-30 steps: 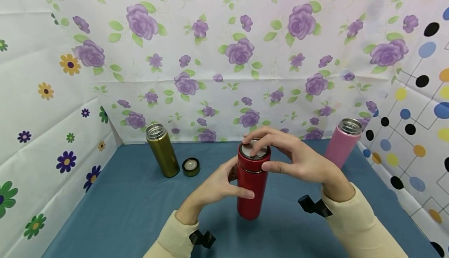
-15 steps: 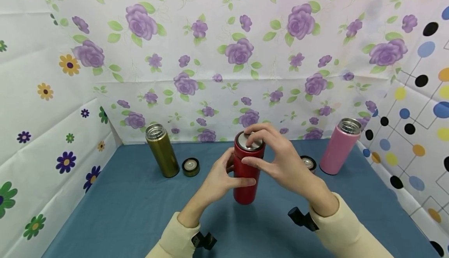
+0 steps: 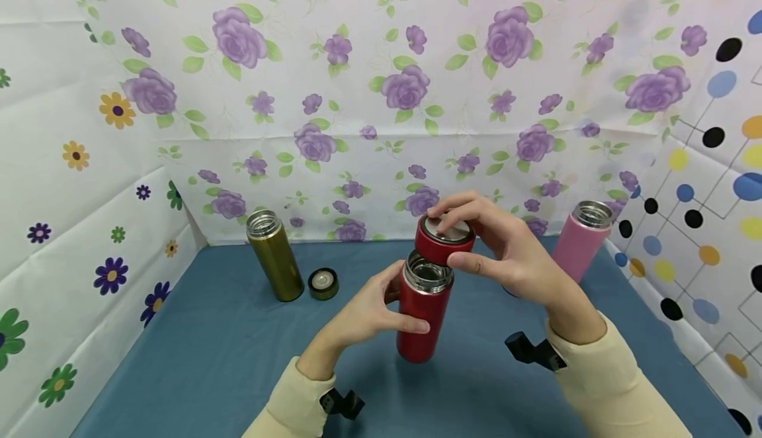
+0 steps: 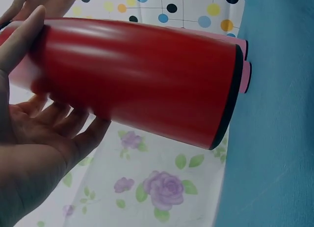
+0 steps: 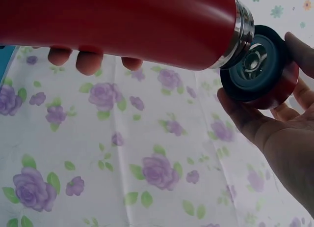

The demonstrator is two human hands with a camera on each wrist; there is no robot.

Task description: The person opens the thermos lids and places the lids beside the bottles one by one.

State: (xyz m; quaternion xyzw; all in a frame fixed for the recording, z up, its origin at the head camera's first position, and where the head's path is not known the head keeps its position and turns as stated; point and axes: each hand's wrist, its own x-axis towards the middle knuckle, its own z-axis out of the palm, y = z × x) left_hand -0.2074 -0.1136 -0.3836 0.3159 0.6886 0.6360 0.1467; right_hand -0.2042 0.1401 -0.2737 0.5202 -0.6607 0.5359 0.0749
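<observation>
A red thermos bottle (image 3: 421, 319) is upright in the middle of the head view, its silver threaded mouth (image 3: 426, 274) uncovered. My left hand (image 3: 370, 312) grips its body, thumb across the front and fingers behind. Just above the mouth, my right hand (image 3: 506, 246) holds the red lid (image 3: 437, 247) tilted, fingertips on its silver top and thumb at its side. In the right wrist view the dark underside of the lid (image 5: 252, 65) shows close to the bottle's rim. The left wrist view shows the bottle's black-edged base (image 4: 230, 97) standing apart from the blue cloth.
At the back left a green-gold thermos (image 3: 276, 259) stands lidless, its lid (image 3: 323, 283) upside down beside it. A lidless pink thermos (image 3: 580, 243) stands at the right, partly behind my right hand. A blue cloth (image 3: 208, 352) covers the table, and patterned sheets surround it.
The red lid has come off the bottle and moved up and slightly right in my right hand. The bottle shifted toward the back, then slightly forward again, in my left hand.
</observation>
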